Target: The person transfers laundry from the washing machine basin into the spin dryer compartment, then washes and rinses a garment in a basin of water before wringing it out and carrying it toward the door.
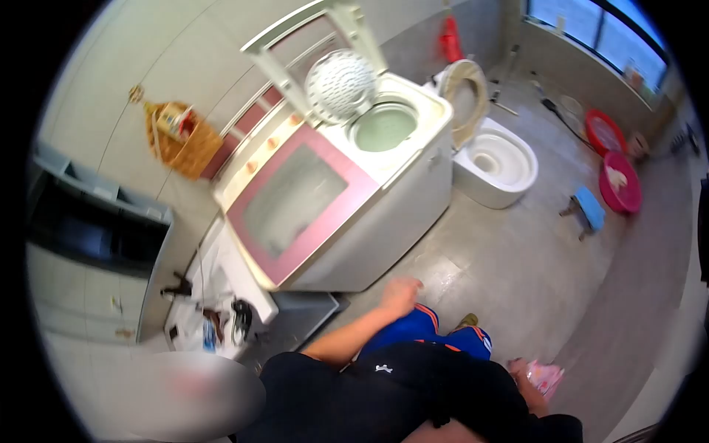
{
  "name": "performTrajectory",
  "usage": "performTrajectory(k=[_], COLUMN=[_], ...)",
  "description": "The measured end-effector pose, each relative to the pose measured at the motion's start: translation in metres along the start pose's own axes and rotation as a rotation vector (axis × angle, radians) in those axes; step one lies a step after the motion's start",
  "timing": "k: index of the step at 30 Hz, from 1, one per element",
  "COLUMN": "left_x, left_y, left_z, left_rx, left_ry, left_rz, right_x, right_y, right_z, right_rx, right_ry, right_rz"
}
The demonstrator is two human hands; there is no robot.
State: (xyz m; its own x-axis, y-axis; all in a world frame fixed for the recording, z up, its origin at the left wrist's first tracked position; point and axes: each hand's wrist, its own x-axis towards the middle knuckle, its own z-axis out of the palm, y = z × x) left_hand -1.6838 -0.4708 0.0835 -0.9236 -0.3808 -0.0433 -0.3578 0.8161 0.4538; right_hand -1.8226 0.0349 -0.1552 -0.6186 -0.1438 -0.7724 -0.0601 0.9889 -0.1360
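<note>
My left hand hangs over the grey floor in front of the washing machine, touching nothing. Its fingers look loosely bent and partly apart, with no object visible in them. Low at the right, my right hand is closed on a pink patterned packet; its contents cannot be made out. Ahead stands a white twin-tub washing machine. The pink-framed lid over the larger tub is down. Over the smaller round tub, the outer lid and a perforated inner cover are raised.
A white toilet with its lid up adjoins the machine. Red and pink basins and a small blue stool stand at the right. A cluttered washbasin counter is at the left. An orange basket hangs on the wall.
</note>
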Motion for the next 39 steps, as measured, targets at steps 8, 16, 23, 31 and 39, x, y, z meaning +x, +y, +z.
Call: performTrajectory(k=[8, 16, 23, 31, 39], left_x=[-0.052, -0.069, -0.072, 0.016, 0.036], left_y=[-0.109, -0.177, -0.146, -0.254, -0.285], left_z=[-0.155, -0.204, -0.339, -0.544, -0.574], left_rx=[0.489, 0.561, 0.826, 0.980, 0.856], left_ry=[0.505, 0.384, 0.849, 1.185, 0.837], left_rz=[-0.630, -0.210, -0.405, -0.712, -0.637], right_x=[0.170, 0.070, -0.014, -0.090, -0.106], right_y=[-0.101, -0.420, -0.578, -0.706, -0.828], right_z=[-0.210, -0.187, -0.222, -0.270, -0.222], right_rx=[0.163, 0.375, 0.168, -0.205, -0.344], right_ry=[0.278, -0.267, -0.437, -0.556, -0.660], right_rz=[-0.258, -0.509, -0.816, -1.287, -1.555])
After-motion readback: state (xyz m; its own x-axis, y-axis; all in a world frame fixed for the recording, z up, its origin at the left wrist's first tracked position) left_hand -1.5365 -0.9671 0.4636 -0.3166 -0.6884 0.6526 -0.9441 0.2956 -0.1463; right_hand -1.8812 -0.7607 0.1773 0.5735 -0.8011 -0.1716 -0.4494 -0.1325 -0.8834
